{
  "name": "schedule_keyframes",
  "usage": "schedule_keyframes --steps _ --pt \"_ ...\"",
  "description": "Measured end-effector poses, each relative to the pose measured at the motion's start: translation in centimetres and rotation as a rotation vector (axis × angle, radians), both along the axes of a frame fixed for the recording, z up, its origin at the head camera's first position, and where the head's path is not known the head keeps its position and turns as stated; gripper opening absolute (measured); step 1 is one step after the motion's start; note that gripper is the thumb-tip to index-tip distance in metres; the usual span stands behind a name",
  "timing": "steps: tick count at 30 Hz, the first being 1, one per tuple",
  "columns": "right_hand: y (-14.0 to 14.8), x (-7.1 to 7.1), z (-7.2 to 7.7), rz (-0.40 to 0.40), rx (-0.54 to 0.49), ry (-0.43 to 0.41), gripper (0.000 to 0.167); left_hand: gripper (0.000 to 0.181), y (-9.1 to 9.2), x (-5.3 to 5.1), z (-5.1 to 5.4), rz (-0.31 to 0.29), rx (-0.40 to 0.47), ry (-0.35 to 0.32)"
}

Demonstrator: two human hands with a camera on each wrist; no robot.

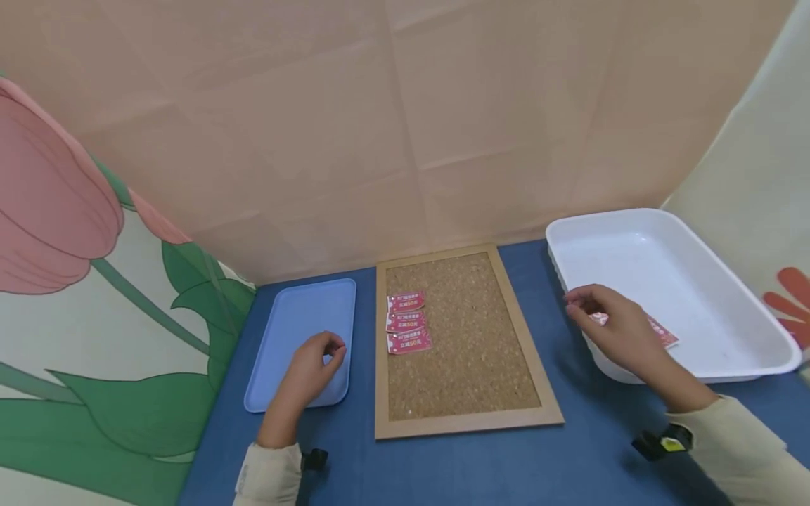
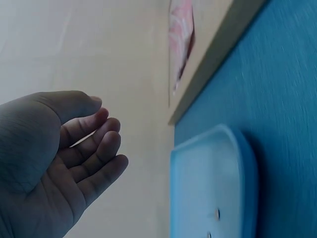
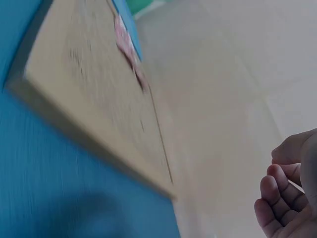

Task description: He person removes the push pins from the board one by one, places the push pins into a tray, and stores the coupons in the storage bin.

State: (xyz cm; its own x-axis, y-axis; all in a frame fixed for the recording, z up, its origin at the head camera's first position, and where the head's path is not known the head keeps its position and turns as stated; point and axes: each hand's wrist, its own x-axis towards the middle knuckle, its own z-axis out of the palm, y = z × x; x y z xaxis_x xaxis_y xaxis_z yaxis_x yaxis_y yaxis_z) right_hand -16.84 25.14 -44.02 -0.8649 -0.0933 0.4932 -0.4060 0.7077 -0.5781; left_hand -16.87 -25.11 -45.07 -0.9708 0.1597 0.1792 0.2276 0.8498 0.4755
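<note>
Three pink coupons (image 1: 406, 322) lie in a column on the left side of the cork board (image 1: 477, 337). My left hand (image 1: 311, 371) is over the blue tray (image 1: 310, 302), its fingers loosely bent; the left wrist view shows nothing in this hand (image 2: 74, 158). Above the near left edge of the white tray (image 1: 639, 246) hovers my right hand (image 1: 616, 330), fingers loosely curled and holding nothing visible. More pink coupons (image 1: 664, 333) lie in that tray, partly hidden behind the hand. The right wrist view also shows the hand (image 3: 290, 193) empty.
Two tiny objects, one of them a shiny speck (image 2: 217, 214), are in the blue tray in the left wrist view. Blue cloth (image 1: 468, 464) covers the table. A beige backdrop (image 1: 405, 140) rises behind, with a flower-patterned panel (image 1: 126, 337) at the left.
</note>
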Motion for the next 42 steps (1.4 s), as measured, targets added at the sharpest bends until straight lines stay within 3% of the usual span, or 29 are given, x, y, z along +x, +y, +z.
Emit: schedule_keyframes --steps 6,13,22,27,33,42 --pt "-4.7 -0.4 -0.6 0.143 0.017 0.012 0.015 0.008 2.2 -0.4 0.5 -0.015 -0.007 -0.018" --pt "-8.4 -0.7 -1.6 0.259 -0.021 -0.057 0.018 0.015 4.3 -0.8 0.6 -0.035 0.009 -0.044" --pt "-11.1 -1.2 -2.3 0.288 -0.086 -0.161 0.016 0.019 5.7 -1.7 -0.4 -0.019 0.030 -0.074" --pt "-12.1 -1.4 -2.4 0.298 -0.125 -0.219 0.017 0.022 6.4 -2.2 -0.9 -0.035 0.041 -0.060" --pt "-13.3 -2.5 -3.8 0.294 -0.167 -0.289 0.021 0.025 7.2 -3.0 -1.9 -0.049 0.028 -0.032" --pt "-15.1 -2.9 -4.7 0.304 -0.230 -0.330 0.024 0.031 8.1 -3.5 -2.5 0.008 -0.015 -0.103"
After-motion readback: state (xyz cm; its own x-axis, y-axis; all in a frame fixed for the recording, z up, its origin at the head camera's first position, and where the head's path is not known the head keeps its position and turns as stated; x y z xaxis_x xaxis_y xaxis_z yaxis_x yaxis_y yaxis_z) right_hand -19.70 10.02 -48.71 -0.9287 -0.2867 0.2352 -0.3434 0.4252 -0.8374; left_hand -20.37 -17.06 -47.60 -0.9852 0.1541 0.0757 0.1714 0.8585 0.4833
